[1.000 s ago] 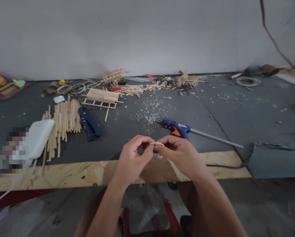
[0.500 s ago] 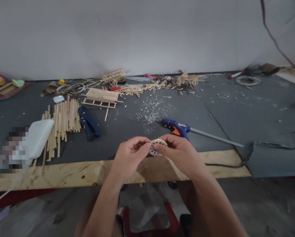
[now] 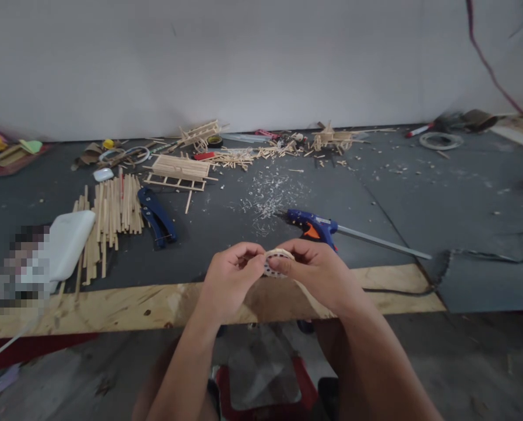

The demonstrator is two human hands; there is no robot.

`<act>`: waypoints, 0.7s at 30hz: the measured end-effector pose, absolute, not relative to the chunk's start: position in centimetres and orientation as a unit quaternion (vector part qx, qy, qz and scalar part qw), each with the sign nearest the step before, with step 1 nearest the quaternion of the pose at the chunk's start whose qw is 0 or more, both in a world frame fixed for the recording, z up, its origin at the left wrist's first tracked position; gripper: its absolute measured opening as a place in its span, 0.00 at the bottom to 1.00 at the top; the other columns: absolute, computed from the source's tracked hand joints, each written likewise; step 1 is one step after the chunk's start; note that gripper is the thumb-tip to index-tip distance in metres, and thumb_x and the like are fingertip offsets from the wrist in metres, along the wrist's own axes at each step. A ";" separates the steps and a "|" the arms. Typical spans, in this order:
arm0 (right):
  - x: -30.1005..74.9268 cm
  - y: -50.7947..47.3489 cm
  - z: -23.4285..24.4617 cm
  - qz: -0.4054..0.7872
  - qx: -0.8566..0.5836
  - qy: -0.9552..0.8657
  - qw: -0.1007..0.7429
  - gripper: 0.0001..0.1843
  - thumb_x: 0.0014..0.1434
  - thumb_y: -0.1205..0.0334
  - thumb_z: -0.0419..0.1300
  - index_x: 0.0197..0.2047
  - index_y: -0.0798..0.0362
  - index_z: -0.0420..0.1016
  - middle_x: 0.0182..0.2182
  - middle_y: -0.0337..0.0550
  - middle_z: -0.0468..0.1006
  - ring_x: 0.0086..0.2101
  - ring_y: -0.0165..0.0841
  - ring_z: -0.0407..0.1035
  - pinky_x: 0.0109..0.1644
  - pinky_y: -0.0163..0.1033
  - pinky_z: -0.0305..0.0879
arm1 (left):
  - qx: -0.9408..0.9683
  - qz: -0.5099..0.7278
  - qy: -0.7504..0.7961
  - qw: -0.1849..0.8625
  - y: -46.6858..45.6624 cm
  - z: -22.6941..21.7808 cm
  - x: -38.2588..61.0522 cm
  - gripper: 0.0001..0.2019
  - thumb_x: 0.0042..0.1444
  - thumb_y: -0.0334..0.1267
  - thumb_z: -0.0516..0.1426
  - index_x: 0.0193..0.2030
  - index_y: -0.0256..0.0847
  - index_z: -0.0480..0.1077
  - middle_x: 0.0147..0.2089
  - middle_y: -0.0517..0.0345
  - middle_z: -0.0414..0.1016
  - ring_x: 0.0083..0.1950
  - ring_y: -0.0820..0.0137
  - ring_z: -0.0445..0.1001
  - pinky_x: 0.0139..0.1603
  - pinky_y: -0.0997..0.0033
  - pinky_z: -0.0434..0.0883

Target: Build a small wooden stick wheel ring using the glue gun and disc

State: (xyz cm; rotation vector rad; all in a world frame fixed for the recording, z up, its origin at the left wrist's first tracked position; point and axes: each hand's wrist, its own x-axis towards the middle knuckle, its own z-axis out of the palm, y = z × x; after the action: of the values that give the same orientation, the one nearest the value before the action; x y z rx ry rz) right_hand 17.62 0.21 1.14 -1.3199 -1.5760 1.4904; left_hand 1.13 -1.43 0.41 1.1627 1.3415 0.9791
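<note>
Perforated disc (image 3: 272, 271), one, pale, with a ring of dark holes and a wood-toned rim; held tilted between my two hands, above the front edge of the desk (image 3: 226, 228).

Left hand (image 3: 235, 275): fingers curled, thumb and fingertips pinched at the disc's left edge.

Right hand (image 3: 322, 272): closed to a pinch on the same disc, thumb laid across its face, fingers behind the far rim.

Hot glue gun (image 3: 311, 222), blue with orange trigger, lying on its side just beyond my right hand, nozzle to the left; a glue stick (image 3: 375, 238) juts from its rear.

White shavings (image 3: 270, 196), scattered around and beyond the nozzle.

Blue two-handled tool (image 3: 158, 216), to the left, beside a bundle of wooden sticks (image 3: 112, 210).

White rectangular device (image 3: 72, 245), resting against the sticks' near left side.

Slatted wooden frame (image 3: 180, 169), behind the blue tool.

Wooden cart models, two: one (image 3: 200, 135) behind the slatted frame, one (image 3: 331, 140) farther right near the wall.

Short stick offcuts (image 3: 235, 159), heaped between the models.

Coil of pale tubing (image 3: 440, 141), far right.
</note>
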 end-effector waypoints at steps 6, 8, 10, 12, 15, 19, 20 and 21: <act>17.6 0.6 1.0 0.556 -0.496 -0.549 0.379 0.11 0.52 0.55 0.65 0.38 0.50 0.75 0.33 0.38 0.78 0.35 0.32 0.71 0.40 0.37 0.66 | 0.462 0.463 0.524 0.545 -1.7 0.2 1.5 0.06 0.53 0.39 0.60 0.34 0.41 0.76 0.29 0.60 0.75 0.31 0.74 0.69 0.32 0.77 0.66; 17.5 0.8 0.9 0.569 -0.488 -0.514 0.418 0.17 0.48 0.56 0.68 0.42 0.49 0.73 0.35 0.39 0.79 0.36 0.32 0.72 0.42 0.39 0.67 | 0.448 0.477 0.497 0.570 -1.8 0.1 1.5 0.07 0.54 0.41 0.60 0.36 0.42 0.77 0.30 0.59 0.76 0.32 0.74 0.70 0.34 0.77 0.66; 17.4 0.8 0.8 0.595 -0.463 -0.495 0.431 0.19 0.47 0.55 0.69 0.43 0.48 0.72 0.35 0.40 0.79 0.36 0.33 0.73 0.44 0.41 0.68 | 0.432 0.492 0.462 0.598 -1.8 0.0 1.5 0.07 0.55 0.41 0.60 0.36 0.42 0.77 0.32 0.58 0.77 0.35 0.74 0.72 0.37 0.76 0.67; 17.4 0.6 0.8 0.621 -0.436 -0.491 0.429 0.16 0.48 0.55 0.69 0.41 0.47 0.74 0.35 0.39 0.79 0.36 0.33 0.73 0.45 0.41 0.68 | 0.415 0.507 0.429 0.622 -1.8 -0.2 1.5 0.06 0.55 0.40 0.61 0.35 0.41 0.77 0.33 0.58 0.78 0.36 0.74 0.72 0.40 0.75 0.67; 17.1 0.3 0.7 0.645 -0.407 -0.485 0.428 0.13 0.50 0.56 0.68 0.41 0.45 0.77 0.36 0.38 0.79 0.38 0.32 0.72 0.47 0.41 0.67 | 0.372 0.529 0.401 0.648 -1.8 -0.5 1.5 0.05 0.50 0.36 0.64 0.35 0.42 0.75 0.34 0.61 0.77 0.35 0.75 0.72 0.39 0.76 0.67; 16.8 0.2 0.4 0.650 -0.387 -0.494 0.429 0.16 0.51 0.55 0.68 0.44 0.44 0.77 0.41 0.39 0.78 0.43 0.33 0.70 0.49 0.41 0.65 | 0.327 0.543 0.378 0.674 -1.6 -0.4 1.7 0.15 0.46 0.34 0.67 0.42 0.44 0.72 0.42 0.60 0.75 0.44 0.72 0.73 0.44 0.73 0.68; 16.8 0.2 0.3 0.647 -0.393 -0.496 0.425 0.18 0.50 0.55 0.68 0.45 0.44 0.76 0.43 0.40 0.77 0.44 0.33 0.70 0.49 0.41 0.65 | 0.318 0.537 0.377 0.684 -1.6 -0.2 1.7 0.16 0.46 0.34 0.67 0.44 0.43 0.71 0.43 0.59 0.75 0.45 0.71 0.73 0.45 0.72 0.69; 16.9 0.2 0.3 0.643 -0.403 -0.497 0.421 0.20 0.50 0.54 0.68 0.47 0.44 0.75 0.44 0.40 0.76 0.45 0.34 0.69 0.48 0.40 0.64 | 0.309 0.529 0.377 0.695 -1.6 -0.1 1.7 0.17 0.46 0.34 0.67 0.44 0.42 0.71 0.43 0.58 0.76 0.44 0.71 0.73 0.44 0.72 0.69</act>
State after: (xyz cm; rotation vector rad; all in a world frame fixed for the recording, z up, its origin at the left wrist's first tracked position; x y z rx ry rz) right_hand 16.86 0.20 0.25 -1.0102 -1.2444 1.6099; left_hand 1.73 -1.55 -0.06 0.6896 0.8413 1.1815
